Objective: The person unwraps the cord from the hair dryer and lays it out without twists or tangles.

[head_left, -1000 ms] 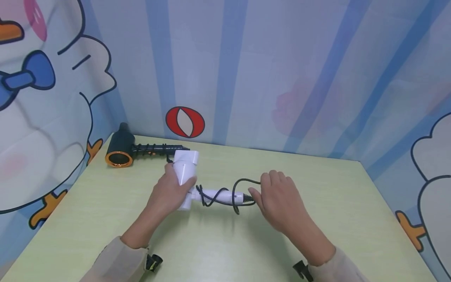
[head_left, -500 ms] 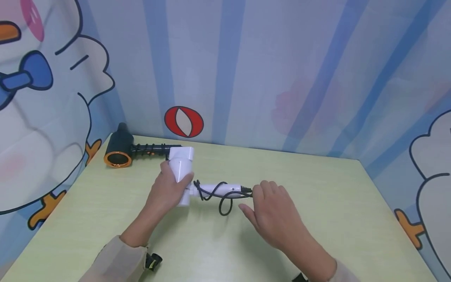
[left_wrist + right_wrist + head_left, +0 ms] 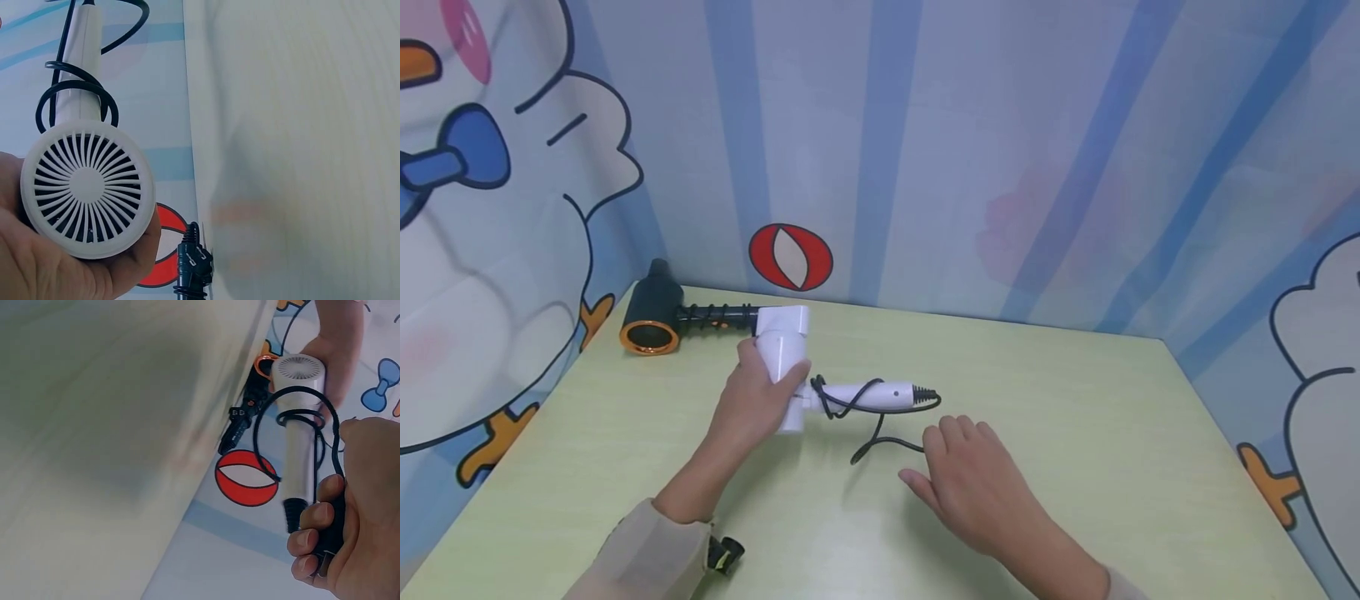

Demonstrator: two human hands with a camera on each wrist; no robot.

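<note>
My left hand (image 3: pixel 748 396) grips the head of a white hair dryer (image 3: pixel 784 354), held up off the table with its handle pointing right. A black cord (image 3: pixel 850 400) winds loosely round the handle. In the left wrist view the dryer's round vent grille (image 3: pixel 87 184) faces the camera, and part of the hand is hidden behind it. My right hand (image 3: pixel 973 487) is below and right of the handle's end. Its fingers curl round the black plug (image 3: pixel 332 528) on the cord's end, seen in the right wrist view; a loose length of cord runs from it to the handle.
A black hair dryer (image 3: pixel 655 312) with an orange rim lies at the table's back left corner, its cord wrapped round the handle. The white dryer partly covers that handle's end. A pale yellow-green table (image 3: pixel 1075 400) meets a printed blue curtain (image 3: pixel 955 167) behind and at the sides.
My right hand has moved down and slightly left with the plug, and a loop of cord has come away from the handle's end. The left hand and white hair dryer have shifted slightly up and left.
</note>
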